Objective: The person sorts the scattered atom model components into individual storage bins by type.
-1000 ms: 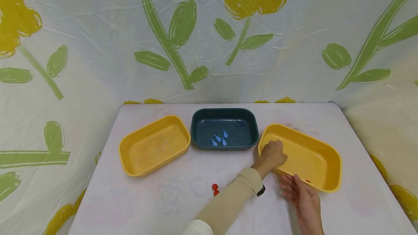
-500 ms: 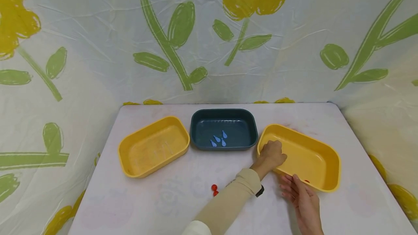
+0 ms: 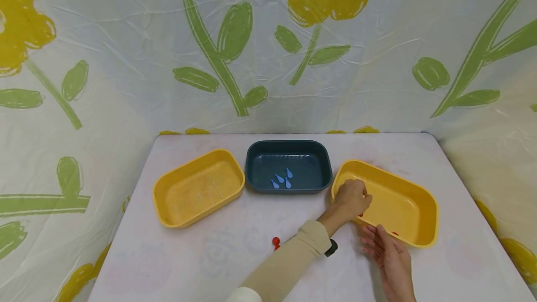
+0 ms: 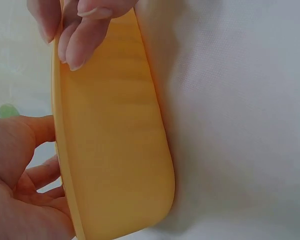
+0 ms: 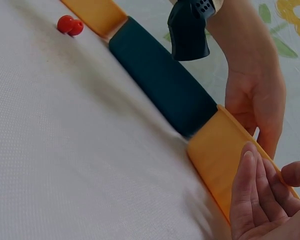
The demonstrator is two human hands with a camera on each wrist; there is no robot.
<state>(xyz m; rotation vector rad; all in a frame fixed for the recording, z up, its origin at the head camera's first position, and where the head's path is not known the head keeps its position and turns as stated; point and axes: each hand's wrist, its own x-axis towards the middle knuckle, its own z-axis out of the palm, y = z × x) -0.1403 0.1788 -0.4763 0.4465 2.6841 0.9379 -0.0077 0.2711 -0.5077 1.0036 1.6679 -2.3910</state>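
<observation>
My left hand (image 3: 351, 197) reaches across into the right yellow bin (image 3: 432, 213), knuckles up and fingers bent down. In the left wrist view the left hand (image 4: 15, 175) shows a gap between thumb and fingers at the rim; its fingertips are hidden behind the wall, so I cannot tell what they hold. A small red piece (image 3: 361, 215) shows just below this hand, inside the front wall. Farther right along that wall is another red piece (image 3: 395, 233). My right hand (image 3: 392, 260) grips the bin's front rim, thumb (image 5: 296, 173) over the top, fingers (image 5: 247, 180) against the outside.
Two red balls (image 3: 275, 241) lie on the table (image 3: 189, 260), partly behind the left sleeve (image 3: 289, 260). A dark teal bin (image 3: 310, 189) at the back holds several blue drop-shaped pieces (image 3: 279, 178). Another yellow bin (image 3: 168, 199) stands at the left, with faint pale strips on its floor.
The left hand has lifted slightly and its wrist has shifted a little left, uncovering a red piece by the bin's front wall. The right hand has stayed at the rim.
</observation>
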